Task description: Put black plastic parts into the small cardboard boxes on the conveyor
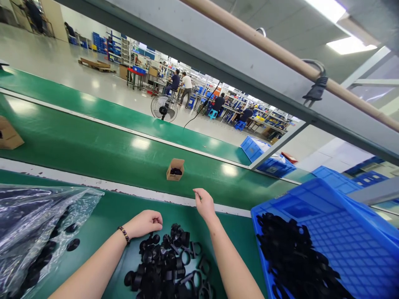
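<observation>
My left hand, a beaded bracelet at its wrist, hovers at the upper left edge of a pile of black plastic parts. Its fingers are curled in, and whatever they hold, if anything, is hidden. My right hand is stretched out over the pale strip beyond the pile, fingers pressed together. No part shows in it. Just past it, to the left, a small open cardboard box with black pieces inside stands on the green belt. Rings and round caps are mixed in the pile.
A clear plastic bag with black round parts lies at left, one loose disc beside it. A blue crate of black parts stands at right. Another cardboard box is far left. A metal beam crosses overhead.
</observation>
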Demonstrator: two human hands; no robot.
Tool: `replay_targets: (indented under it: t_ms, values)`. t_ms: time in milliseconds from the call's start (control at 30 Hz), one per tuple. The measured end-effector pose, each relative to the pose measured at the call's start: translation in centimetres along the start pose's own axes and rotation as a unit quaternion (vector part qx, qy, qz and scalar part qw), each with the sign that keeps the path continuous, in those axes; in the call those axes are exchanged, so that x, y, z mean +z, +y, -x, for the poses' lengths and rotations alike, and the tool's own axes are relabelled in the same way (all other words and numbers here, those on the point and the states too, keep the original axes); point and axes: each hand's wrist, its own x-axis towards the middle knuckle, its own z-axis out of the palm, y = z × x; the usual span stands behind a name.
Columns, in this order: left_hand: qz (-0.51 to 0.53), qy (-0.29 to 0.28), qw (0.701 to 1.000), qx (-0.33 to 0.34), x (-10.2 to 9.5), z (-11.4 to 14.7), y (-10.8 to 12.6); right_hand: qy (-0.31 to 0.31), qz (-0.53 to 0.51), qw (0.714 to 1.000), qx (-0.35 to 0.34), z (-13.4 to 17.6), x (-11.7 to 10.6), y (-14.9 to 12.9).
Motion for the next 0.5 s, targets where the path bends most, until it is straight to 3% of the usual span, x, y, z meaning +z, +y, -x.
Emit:
replay_targets:
  t_ms: [67, 200, 367, 500]
  values:
    - [-0.005, -0.016, 1.0, 0.008, 0.1, 0.1, 0.0, -0.017, 0.031, 0.999, -0.02, -0.6, 0.6, -0.8]
    - [-0.012, 0.006, 1.0, 0.016, 0.3, 0.0, 0.1, -0.087, 0.055, 0.994, -0.043, -4.2, 3.5, -3.3]
    - [-0.013, 0.036, 0.999, 0.016, 0.4, -0.2, -0.1, -0.163, -0.003, 0.987, 0.011, -8.7, 7.9, -6.3]
    - [-0.022, 0.051, 0.998, 0.01, 0.4, -0.5, -0.3, -0.179, -0.048, 0.983, 0.011, -10.7, 9.8, -7.4]
